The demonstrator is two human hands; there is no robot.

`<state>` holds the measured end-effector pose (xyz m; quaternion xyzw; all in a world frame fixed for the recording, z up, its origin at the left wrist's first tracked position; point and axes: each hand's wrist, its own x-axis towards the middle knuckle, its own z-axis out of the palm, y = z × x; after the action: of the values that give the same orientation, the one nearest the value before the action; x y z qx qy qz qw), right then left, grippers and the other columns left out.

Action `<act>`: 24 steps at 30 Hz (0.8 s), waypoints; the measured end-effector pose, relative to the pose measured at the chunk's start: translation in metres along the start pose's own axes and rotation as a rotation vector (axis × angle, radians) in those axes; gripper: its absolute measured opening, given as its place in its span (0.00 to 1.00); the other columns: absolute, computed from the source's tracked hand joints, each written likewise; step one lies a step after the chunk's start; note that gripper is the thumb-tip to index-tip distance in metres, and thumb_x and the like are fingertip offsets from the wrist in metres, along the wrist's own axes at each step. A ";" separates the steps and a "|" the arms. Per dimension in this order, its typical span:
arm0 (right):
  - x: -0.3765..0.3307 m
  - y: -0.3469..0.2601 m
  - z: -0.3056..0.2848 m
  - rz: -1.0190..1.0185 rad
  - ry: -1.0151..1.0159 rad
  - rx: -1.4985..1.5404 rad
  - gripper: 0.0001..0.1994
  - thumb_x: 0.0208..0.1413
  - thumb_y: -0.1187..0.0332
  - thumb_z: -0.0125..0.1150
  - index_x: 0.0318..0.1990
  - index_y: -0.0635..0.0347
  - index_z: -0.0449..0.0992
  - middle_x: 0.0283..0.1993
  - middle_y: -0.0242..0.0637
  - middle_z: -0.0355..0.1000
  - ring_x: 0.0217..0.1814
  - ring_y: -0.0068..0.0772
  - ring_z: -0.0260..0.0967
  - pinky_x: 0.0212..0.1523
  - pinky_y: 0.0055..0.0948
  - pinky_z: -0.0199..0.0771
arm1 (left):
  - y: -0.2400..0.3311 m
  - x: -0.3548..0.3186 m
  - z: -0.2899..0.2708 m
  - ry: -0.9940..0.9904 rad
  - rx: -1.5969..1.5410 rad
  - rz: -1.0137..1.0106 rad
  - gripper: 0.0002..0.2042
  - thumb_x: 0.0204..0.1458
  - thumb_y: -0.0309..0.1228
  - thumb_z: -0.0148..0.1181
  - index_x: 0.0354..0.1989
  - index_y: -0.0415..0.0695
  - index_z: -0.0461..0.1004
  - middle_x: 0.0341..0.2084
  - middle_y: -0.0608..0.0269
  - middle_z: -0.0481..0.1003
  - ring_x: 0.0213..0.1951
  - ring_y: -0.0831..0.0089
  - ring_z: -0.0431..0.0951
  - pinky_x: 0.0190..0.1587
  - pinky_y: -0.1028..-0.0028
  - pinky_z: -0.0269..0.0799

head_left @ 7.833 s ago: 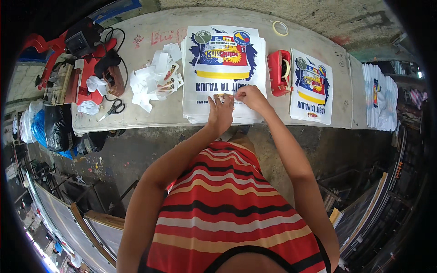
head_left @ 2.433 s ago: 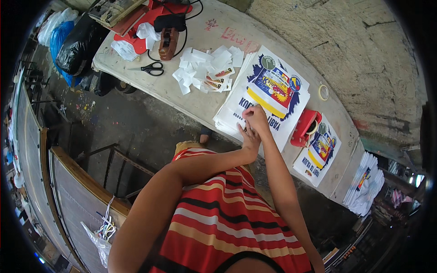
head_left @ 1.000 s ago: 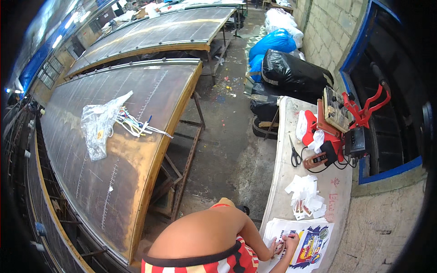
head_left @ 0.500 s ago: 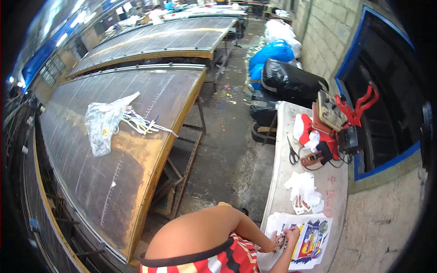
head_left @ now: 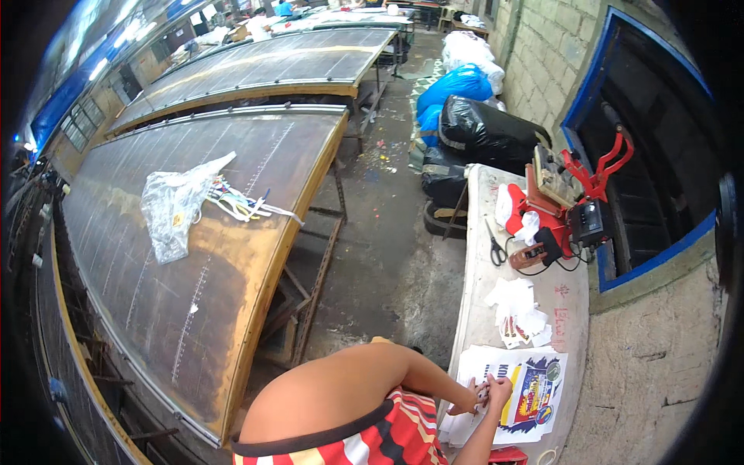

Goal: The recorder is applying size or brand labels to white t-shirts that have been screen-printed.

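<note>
At the near end of the white-topped table, my left hand [head_left: 465, 398] and my right hand [head_left: 498, 389] meet over a pile of printed white sheets [head_left: 474, 364]. Both sets of fingers are closed and bent together in a pinch. A small dark, patterned piece shows between them, but it is too small to name. Just right of my right hand lies a sheet with a colourful blue, yellow and red print [head_left: 533, 394]. Beyond the sheets is a loose heap of small white cut pieces [head_left: 518, 310], some with dark print.
Black scissors [head_left: 496, 246] lie farther up the table [head_left: 496, 186], near a red heat press [head_left: 597, 167] with a control box and cables. Black bags [head_left: 492, 132] and a blue bag [head_left: 457, 87] stand beyond. Left, a long dark table [head_left: 155, 310] holds a clear plastic bag [head_left: 174, 209].
My view has shifted slightly, bringing a red object at the table's near edge into sight. Both hands stay together over the sheets, with only small finger movement.
</note>
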<state>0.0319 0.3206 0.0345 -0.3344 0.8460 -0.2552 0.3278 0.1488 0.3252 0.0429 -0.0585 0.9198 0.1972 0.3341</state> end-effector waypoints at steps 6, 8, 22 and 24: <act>0.021 0.021 -0.002 -0.038 -0.058 -0.008 0.18 0.51 0.67 0.76 0.24 0.62 0.68 0.17 0.39 0.72 0.13 0.29 0.66 0.12 0.32 0.63 | -0.003 -0.012 -0.018 0.061 -0.190 -0.006 0.55 0.34 0.50 0.78 0.74 0.78 0.50 0.78 0.58 0.32 0.73 0.30 0.22 0.63 0.19 0.39; 0.028 0.026 0.005 -0.037 -0.078 0.077 0.18 0.50 0.67 0.76 0.23 0.62 0.68 0.17 0.38 0.72 0.12 0.28 0.65 0.12 0.31 0.62 | -0.005 -0.008 -0.012 0.063 -0.145 -0.028 0.53 0.34 0.50 0.78 0.73 0.79 0.53 0.77 0.56 0.34 0.73 0.30 0.22 0.63 0.18 0.38; 0.045 0.054 -0.017 0.027 -0.219 0.306 0.14 0.55 0.71 0.71 0.28 0.62 0.68 0.16 0.39 0.70 0.10 0.28 0.65 0.09 0.28 0.61 | -0.002 0.027 0.008 0.247 -0.345 -0.056 0.47 0.35 0.47 0.76 0.70 0.71 0.62 0.71 0.53 0.57 0.73 0.38 0.44 0.65 0.27 0.47; 0.049 0.048 0.011 -0.025 -0.231 0.114 0.10 0.53 0.71 0.68 0.26 0.60 0.72 0.15 0.33 0.69 0.11 0.25 0.63 0.11 0.29 0.63 | -0.024 0.027 0.029 0.186 -0.328 0.020 0.46 0.36 0.46 0.76 0.70 0.69 0.63 0.70 0.53 0.60 0.73 0.40 0.47 0.65 0.28 0.48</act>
<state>-0.0066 0.3128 -0.0229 -0.3527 0.7824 -0.2667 0.4385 0.1511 0.3159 -0.0027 -0.1208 0.9028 0.3416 0.2316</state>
